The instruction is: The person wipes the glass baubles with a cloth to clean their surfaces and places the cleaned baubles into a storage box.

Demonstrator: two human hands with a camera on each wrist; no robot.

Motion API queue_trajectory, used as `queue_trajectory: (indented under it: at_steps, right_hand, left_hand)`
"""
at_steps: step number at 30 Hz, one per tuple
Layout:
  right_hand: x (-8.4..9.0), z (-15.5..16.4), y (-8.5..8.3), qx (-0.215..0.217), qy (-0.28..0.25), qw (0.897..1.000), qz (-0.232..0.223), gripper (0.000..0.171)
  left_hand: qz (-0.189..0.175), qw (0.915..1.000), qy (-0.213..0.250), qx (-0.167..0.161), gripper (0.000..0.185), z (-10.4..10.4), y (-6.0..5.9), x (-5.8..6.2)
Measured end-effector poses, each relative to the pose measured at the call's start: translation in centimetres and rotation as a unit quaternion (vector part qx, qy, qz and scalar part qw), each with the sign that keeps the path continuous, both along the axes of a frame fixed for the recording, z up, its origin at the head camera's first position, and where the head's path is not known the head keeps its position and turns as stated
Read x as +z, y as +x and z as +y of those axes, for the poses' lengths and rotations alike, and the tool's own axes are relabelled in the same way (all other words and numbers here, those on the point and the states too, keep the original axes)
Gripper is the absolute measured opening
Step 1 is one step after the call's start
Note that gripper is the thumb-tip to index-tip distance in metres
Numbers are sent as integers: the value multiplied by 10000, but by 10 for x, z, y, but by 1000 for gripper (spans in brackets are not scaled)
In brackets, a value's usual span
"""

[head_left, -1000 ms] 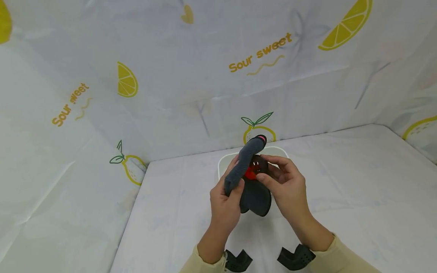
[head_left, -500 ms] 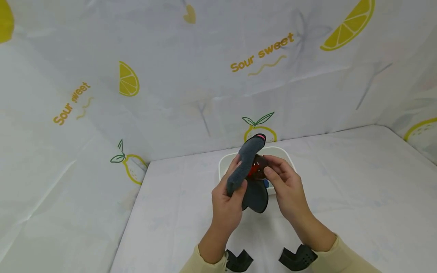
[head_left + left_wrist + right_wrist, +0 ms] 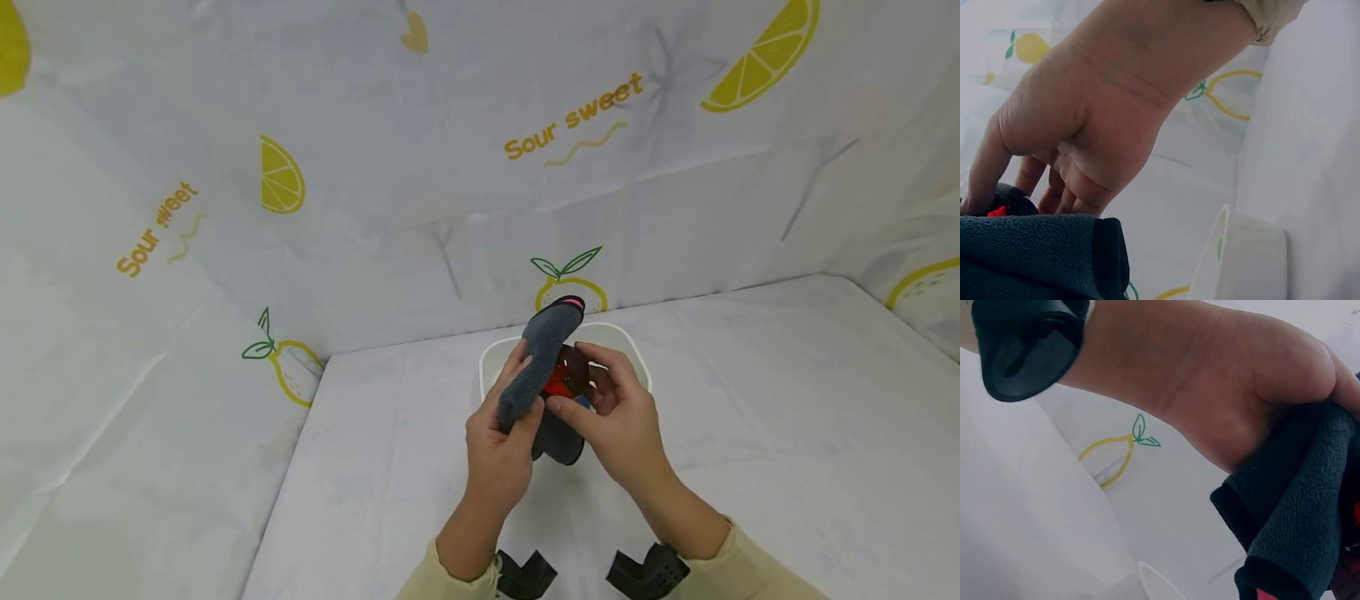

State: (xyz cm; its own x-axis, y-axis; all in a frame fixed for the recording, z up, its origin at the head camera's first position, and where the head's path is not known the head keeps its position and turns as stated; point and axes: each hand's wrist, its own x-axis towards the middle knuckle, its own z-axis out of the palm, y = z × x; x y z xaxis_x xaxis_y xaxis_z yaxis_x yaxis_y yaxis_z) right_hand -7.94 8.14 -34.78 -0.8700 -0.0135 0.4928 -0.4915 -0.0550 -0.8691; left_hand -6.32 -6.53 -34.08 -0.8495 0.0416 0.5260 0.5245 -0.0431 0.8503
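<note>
The left hand (image 3: 501, 450) is curled round the lower end of a dark grey cloth (image 3: 542, 358), thumb on the near side and fingers wrapped behind. The cloth is rolled into a long shape whose axis runs from the left hand up and away toward the back wall, tilted a little to the right; its far tip shows a thin pink edge. A second flap of the same cloth hangs down between the two hands, ending in a rounded dark hem above the counter (image 3: 750, 433).

The right hand (image 3: 611, 425) is cupped, its fingers bent round a small round red and dark thing (image 3: 564, 379) that sits against the cloth just right of the roll. Thumb and fingertips pinch it; what the thing is cannot be told from these views. In the left wrist view the left hand's fingers (image 3: 1054, 187) bend down over the cloth (image 3: 1041, 250) with a speck of red beside them.

Directly behind and below the hands stands a white tub (image 3: 636, 358) on the counter, its rim showing on either side of the cloth. A little blue shows inside it below the red thing; the rest of its contents are hidden by the hands.

The counter and the walls around it are draped in a white sheet (image 3: 375, 208) printed with lemons and the words "Sour sweet".
</note>
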Motion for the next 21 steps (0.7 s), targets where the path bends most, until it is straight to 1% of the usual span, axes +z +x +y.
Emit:
queue_trajectory:
  at_steps: [4, 8, 11, 13, 16, 21]
  right_hand:
    - [3, 3, 2, 150, -152, 9997, -128, 58]
    - [5, 4, 3, 423, -553, 9969, -372, 51]
    - [5, 5, 3, 554, -620, 9954, -477, 42]
    - [5, 6, 2, 608, -600, 9952, -475, 37]
    - [5, 8, 1, 653, -539, 9955, -429, 35]
    - [6, 10, -2, 557, -184, 9978, -297, 34]
  left_hand:
    - [185, 9998, 5, -103, 47, 0, -1, -1]
    - [390, 9992, -61, -2, 49, -1, -2, -1]
    - [438, 9990, -68, 32, 49, -2, -3, -1]
    - [439, 9990, -52, 1, 48, -2, -3, -1]
    - [499, 9987, -41, -62, 48, -3, -4, -2]
    - [526, 9985, -64, -110, 48, -5, -6, -2]
